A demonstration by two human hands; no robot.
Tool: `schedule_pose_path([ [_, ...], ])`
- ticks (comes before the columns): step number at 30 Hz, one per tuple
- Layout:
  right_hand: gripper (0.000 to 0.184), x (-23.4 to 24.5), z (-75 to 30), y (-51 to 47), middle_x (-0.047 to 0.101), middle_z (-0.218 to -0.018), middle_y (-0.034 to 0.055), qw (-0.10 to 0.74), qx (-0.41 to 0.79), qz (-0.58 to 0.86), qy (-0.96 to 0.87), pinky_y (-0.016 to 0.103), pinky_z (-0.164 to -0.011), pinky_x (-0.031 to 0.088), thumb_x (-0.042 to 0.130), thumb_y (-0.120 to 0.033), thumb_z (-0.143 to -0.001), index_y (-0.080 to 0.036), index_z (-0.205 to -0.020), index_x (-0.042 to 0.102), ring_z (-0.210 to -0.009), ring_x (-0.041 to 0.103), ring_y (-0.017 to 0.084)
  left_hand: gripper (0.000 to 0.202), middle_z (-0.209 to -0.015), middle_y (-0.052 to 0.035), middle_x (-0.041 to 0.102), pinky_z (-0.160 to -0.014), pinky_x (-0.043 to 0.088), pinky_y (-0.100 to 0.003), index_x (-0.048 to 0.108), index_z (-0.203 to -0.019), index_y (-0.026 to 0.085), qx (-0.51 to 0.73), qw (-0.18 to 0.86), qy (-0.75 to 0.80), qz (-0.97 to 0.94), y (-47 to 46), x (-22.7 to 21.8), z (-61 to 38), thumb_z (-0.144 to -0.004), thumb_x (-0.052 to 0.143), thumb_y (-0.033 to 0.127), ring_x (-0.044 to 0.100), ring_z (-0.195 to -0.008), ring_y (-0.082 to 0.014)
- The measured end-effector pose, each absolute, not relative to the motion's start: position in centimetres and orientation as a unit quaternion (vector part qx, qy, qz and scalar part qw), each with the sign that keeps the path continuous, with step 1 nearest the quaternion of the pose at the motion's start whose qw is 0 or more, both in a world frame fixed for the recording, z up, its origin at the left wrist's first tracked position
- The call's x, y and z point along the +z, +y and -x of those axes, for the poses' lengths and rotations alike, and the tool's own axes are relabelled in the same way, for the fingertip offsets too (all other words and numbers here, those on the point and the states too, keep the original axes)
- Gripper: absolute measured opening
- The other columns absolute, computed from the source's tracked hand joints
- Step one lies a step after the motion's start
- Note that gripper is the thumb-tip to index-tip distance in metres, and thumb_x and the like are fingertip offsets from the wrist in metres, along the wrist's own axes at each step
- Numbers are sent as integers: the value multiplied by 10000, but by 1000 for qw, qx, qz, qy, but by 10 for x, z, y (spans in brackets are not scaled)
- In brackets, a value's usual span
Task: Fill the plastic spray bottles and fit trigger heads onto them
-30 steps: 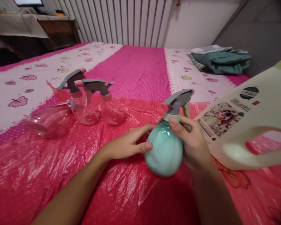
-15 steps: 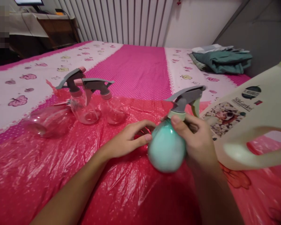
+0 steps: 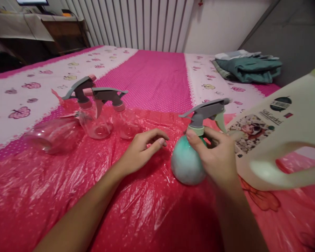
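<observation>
Left hand [image 3: 139, 152] released teal bottle [image 3: 186, 164].

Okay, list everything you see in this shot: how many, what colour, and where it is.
teal spray bottle: one, teal with grey trigger, upright on the sheet, centre right
clear spray bottles: two, clear with pink-and-grey triggers, upright, left of centre
clear bottle: one, clear, on its side, far left
jug: one, cream with printed label, near right edge
plastic sheet: one, red, foreground, over the bedspread
bedspread: one, pink and white, under the sheet
folded clothes: one pile, teal and grey, far right
radiator: one, white, back wall
left hand: one, open, left of the teal spray bottle, not touching
right hand: one, gripping the teal spray bottle's neck
</observation>
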State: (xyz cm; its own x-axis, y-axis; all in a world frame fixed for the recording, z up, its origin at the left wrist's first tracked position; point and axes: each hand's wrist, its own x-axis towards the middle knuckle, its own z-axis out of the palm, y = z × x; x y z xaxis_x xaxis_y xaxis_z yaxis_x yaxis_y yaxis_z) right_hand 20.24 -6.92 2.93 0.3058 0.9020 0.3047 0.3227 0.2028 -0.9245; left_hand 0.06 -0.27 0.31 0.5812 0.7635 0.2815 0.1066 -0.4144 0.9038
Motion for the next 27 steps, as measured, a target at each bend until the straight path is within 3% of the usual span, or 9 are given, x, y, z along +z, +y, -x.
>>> schedule_pose_path([
  [4, 361, 30, -202, -70, 544, -679, 10, 571, 325, 546, -520, 277, -565, 366, 721, -516, -899, -181, -766, 698, -633, 467, 150, 189, -982, -35, 747, -798, 527, -284, 687, -1077, 181, 359, 454, 290, -762, -3, 4, 0, -1040, 572, 328, 693, -901, -172],
  [7, 369, 31, -201, -71, 490, -632, -1, 561, 251, 586, -528, 273, -563, 350, 753, -475, -872, -182, -679, 637, -626, 438, 145, 184, -986, -36, 746, -800, 522, -287, 690, -1077, 183, 359, 447, 288, -767, -2, 3, 0, -1037, 573, 319, 692, -905, -173],
  [11, 378, 32, -202, -71, 516, -664, 1, 582, 322, 541, -516, 264, -537, 356, 730, -529, -890, -186, -741, 676, -612, 448, 142, 185, -992, -36, 746, -804, 522, -288, 692, -1082, 185, 358, 446, 289, -768, -2, 2, 1, -1037, 579, 325, 696, -913, -175],
  [15, 353, 33, -201, -71, 507, -644, -3, 570, 281, 564, -527, 253, -539, 338, 775, -473, -870, -177, -705, 678, -619, 441, 133, 179, -1005, -38, 746, -826, 526, -300, 691, -1083, 187, 354, 445, 288, -770, -1, 2, 1, -1037, 580, 321, 696, -924, -181],
  [18, 359, 32, -200, -71, 540, -687, 5, 580, 323, 537, -521, 260, -563, 374, 732, -501, -906, -179, -754, 696, -646, 483, 144, 179, -1009, -42, 748, -838, 527, -309, 687, -1086, 187, 352, 440, 289, -774, -1, 2, 1, -1039, 576, 320, 699, -931, -187],
  [22, 358, 31, -200, -70, 525, -658, -3, 561, 253, 578, -535, 263, -572, 346, 759, -461, -883, -174, -696, 655, -641, 450, 136, 163, -1003, -44, 747, -835, 530, -306, 687, -1067, 185, 331, 438, 266, -792, -3, 6, 1, -1017, 608, 319, 694, -920, -187],
  [25, 358, 30, -201, -70, 591, -691, 9, 573, 317, 544, -525, 270, -586, 393, 724, -499, -909, -179, -753, 690, -659, 509, 154, 153, -943, -34, 725, -801, 540, -290, 670, -1006, 179, 305, 462, 224, -802, -6, 9, 1, -995, 637, 328, 678, -869, -175],
  [27, 339, 30, -200, -70, 599, -693, 8, 587, 280, 558, -515, 270, -586, 394, 725, -488, -909, -179, -771, 699, -660, 518, 155, 152, -956, -38, 724, -805, 547, -292, 666, -1023, 179, 302, 466, 217, -803, -6, 10, 0, -987, 646, 325, 680, -876, -177],
])
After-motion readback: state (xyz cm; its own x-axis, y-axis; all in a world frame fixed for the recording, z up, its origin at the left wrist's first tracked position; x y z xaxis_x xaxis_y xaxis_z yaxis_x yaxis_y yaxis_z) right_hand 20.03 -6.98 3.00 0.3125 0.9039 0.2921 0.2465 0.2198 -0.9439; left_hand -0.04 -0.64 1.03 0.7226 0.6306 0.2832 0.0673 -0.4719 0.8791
